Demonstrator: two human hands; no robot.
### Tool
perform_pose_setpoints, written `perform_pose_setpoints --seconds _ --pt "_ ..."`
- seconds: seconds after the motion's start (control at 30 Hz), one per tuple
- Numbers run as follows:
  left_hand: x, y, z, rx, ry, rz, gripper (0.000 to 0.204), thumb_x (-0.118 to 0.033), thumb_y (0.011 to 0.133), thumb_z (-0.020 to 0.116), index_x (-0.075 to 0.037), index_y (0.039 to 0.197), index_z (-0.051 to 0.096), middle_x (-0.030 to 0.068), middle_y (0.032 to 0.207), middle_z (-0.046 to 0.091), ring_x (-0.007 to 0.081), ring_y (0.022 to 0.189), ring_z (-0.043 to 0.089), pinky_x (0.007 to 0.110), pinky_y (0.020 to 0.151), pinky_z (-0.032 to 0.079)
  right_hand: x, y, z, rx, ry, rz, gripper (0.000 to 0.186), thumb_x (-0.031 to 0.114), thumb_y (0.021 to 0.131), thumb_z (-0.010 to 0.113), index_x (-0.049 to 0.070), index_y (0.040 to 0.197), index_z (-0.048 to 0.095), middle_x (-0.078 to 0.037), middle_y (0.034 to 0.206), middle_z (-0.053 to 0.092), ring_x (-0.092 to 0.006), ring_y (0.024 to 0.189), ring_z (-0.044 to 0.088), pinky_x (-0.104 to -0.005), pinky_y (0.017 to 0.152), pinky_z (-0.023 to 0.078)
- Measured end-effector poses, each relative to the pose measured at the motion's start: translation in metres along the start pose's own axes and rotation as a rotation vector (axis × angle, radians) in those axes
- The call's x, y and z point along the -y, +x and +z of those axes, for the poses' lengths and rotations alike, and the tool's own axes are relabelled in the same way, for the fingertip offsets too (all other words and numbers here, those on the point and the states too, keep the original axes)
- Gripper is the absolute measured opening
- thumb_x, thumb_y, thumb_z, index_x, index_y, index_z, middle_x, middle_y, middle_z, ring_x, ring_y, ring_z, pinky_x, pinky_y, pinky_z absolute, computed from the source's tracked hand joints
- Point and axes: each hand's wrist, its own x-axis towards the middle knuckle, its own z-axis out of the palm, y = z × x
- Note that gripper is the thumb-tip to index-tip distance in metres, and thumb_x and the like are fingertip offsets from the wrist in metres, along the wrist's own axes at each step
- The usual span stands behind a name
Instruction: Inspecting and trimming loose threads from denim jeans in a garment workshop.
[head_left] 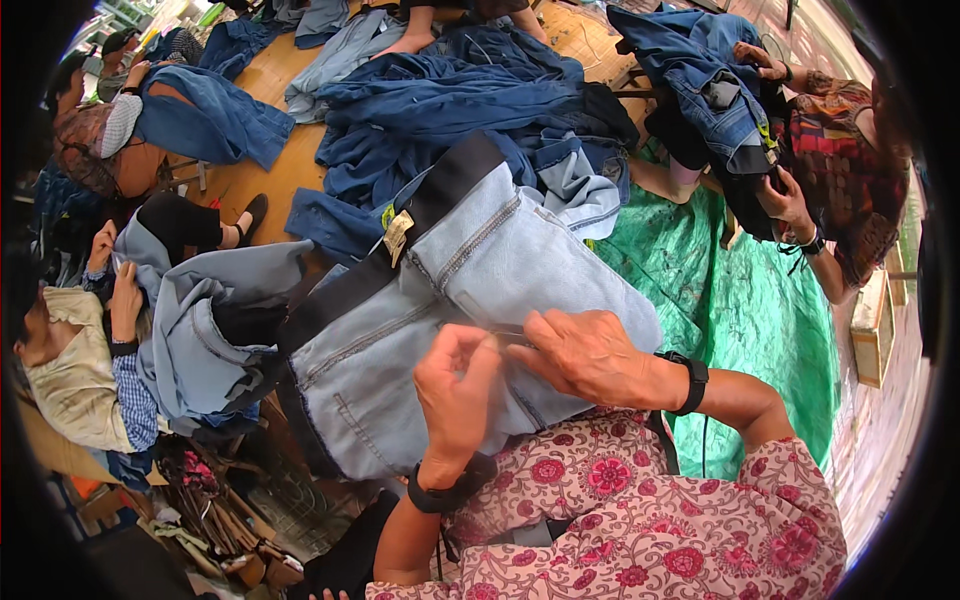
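Across my lap lies a pair of light-blue jeans (590,270), inside out, with seams showing and a black waistband (455,185). A yellowish tag (398,235) hangs by the waistband. Over the middle of the cloth my left hand (458,385) is closed in a pinch, thumb against fingers; what it pinches is too small to tell. Close beside it, my right hand (590,355) is bent with its fingers closed. A thin dark object (508,332) shows at its fingertips, blurred, its kind unclear. Both wrists wear black bands.
A large heap of dark-blue jeans (450,100) lies ahead. Green plastic sheeting (740,330) spreads at the right, with a pale box (872,328) beyond. People with jeans sit at the left (75,350), far left (100,140) and right (840,170). Sticks and scraps (220,525) lie at lower left.
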Motion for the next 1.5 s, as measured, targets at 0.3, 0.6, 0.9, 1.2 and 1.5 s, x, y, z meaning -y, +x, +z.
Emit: perform_pose_setpoints --seconds 0.3,0.6,0.9,1.2,1.5 --pt "-0.006 0.001 -0.004 -0.008 -0.022 -0.007 0.008 -0.005 0.092 0.062 0.001 0.088 0.062 0.0022 0.077 0.065 0.0071 0.069 0.06 0.022 0.064 0.049 0.004 0.01 0.005 -0.027 -0.042 -0.049 0.028 0.029 0.094 0.06 0.005 0.086 0.048 -0.011 0.069 0.051 -0.0293 0.055 0.058 -0.0408 0.045 0.046" --pt "0.005 -0.002 0.015 0.06 -0.048 0.024 0.011 -0.011 0.092 0.063 0.0 0.089 0.062 -0.0038 0.071 0.059 0.0017 0.066 0.05 0.021 0.058 0.042 0.005 -0.01 0.005 0.004 -0.126 0.029 0.023 0.02 0.09 0.066 0.007 0.084 0.049 -0.009 0.069 0.054 -0.0292 0.058 0.057 -0.0432 0.049 0.044" --pt "0.004 0.004 0.007 0.092 -0.14 0.028 0.012 -0.011 0.093 0.062 0.001 0.089 0.062 -0.0015 0.073 0.061 0.0034 0.067 0.054 0.021 0.059 0.044 0.006 -0.01 -0.002 0.052 -0.077 0.04 0.023 0.019 0.091 0.067 0.006 0.086 0.049 -0.011 0.066 0.054 -0.0313 0.054 0.056 -0.0438 0.047 0.041" --pt "-0.014 0.017 -0.027 0.124 -0.32 -0.138 0.011 -0.01 0.09 0.061 0.0 0.089 0.064 0.0066 0.074 0.067 0.0117 0.066 0.061 0.026 0.064 0.05 -0.002 0.01 -0.002 -0.081 0.051 0.005 0.03 0.024 0.09 0.07 0.006 0.082 0.047 -0.011 0.063 0.053 -0.031 0.052 0.057 -0.0417 0.043 0.04" --pt "-0.014 0.013 -0.016 0.105 -0.338 -0.15 0.009 -0.009 0.09 0.062 0.0 0.088 0.064 0.0062 0.072 0.066 0.0119 0.063 0.06 0.025 0.063 0.049 -0.009 0.007 0.006 -0.075 0.03 0.014 0.031 0.028 0.091 0.067 0.006 0.082 0.047 -0.01 0.063 0.052 -0.0316 0.051 0.056 -0.0422 0.043 0.041"
